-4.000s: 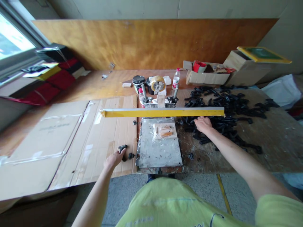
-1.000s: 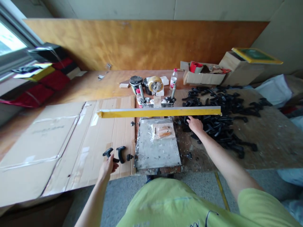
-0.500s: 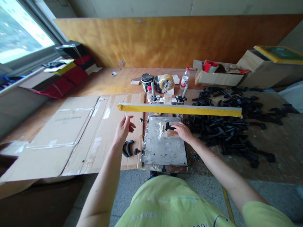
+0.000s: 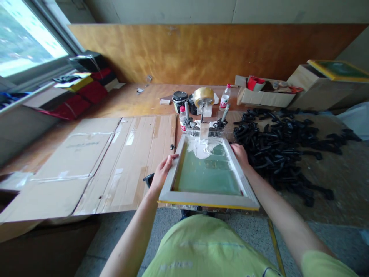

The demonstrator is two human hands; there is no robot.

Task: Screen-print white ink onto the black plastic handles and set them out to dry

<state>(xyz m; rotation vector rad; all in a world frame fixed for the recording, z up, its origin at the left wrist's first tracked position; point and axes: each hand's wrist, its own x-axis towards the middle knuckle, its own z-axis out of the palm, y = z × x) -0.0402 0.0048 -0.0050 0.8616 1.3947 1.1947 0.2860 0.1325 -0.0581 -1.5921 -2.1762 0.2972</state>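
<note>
A screen printing frame (image 4: 210,200) with a green mesh (image 4: 206,177) lies lowered over the base in front of me. White ink (image 4: 203,150) is spread at the mesh's far end, by a squeegee blade (image 4: 204,132). My left hand (image 4: 163,169) is closed at the frame's left edge, its fingertips against the side. On the opposite edge my right hand (image 4: 240,154) grips the side, some fingers hidden. The plate beneath and the small black handle on it are covered by the frame. Partly behind my left wrist, a curved black piece (image 4: 148,179) rests on the cardboard.
Flattened cardboard (image 4: 86,165) covers the table to the left. A heap of curved black handles (image 4: 276,150) spreads on the right. Clamps (image 4: 221,124), an ink tub (image 4: 180,100), bottles (image 4: 225,97) and an open box (image 4: 265,96) stand farther back.
The raised frame has swung down flat over the plate. My right hand has left the black handle for the frame's right edge; my left hand has come to its left edge.
</note>
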